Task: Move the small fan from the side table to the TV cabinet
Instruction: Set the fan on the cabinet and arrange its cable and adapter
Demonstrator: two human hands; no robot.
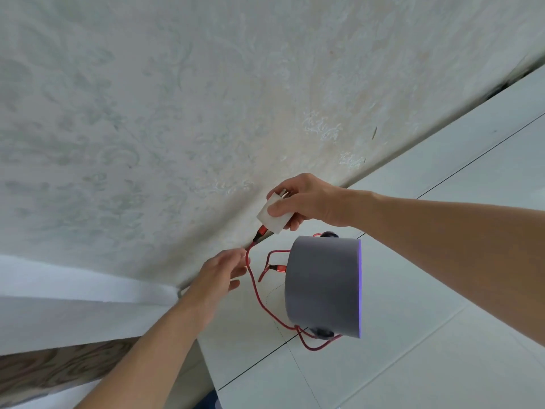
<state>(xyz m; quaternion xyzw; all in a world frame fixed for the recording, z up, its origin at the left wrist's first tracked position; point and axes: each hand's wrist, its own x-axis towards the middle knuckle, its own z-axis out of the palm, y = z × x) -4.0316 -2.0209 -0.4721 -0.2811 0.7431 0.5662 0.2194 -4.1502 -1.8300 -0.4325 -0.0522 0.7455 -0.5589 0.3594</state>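
Note:
The small fan (324,286) is a grey cylinder with a purple front rim, standing on a pale glossy surface (442,320) close to the wall. A red cable (256,290) runs from its back in loops to a white plug adapter (272,215). My right hand (306,202) grips that adapter just above the fan, its metal prongs showing by the fingers. My left hand (224,271) hovers to the fan's left, fingers relaxed and touching the red cable below the plug.
A patterned pale wall (177,113) fills the upper view and meets the surface along a diagonal line. A white ledge (73,305) and a wood-grain strip (59,367) lie at lower left. Dark seams cross the pale surface.

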